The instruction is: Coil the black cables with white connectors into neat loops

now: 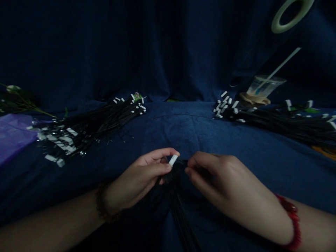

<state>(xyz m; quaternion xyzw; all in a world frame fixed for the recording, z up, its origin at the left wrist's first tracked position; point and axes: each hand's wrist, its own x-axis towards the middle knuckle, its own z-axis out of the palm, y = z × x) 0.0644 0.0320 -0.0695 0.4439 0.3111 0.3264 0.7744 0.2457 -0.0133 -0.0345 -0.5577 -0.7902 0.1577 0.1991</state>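
My left hand pinches a small white connector by its ends between thumb and forefinger. Thin black wires hang down from there toward the lower edge of the view. Close on the right, my right hand has thumb and forefinger closed on dark wire near the connector; the exact strand is too dark to make out. A heap of black cables with white connectors lies to the left. Another cable bundle lies at the right.
A clear plastic cup with a white straw stands at the back right, below a pale tape roll. On the left are a purple sheet and a flower stem. Dark blue cloth covers the surface and back.
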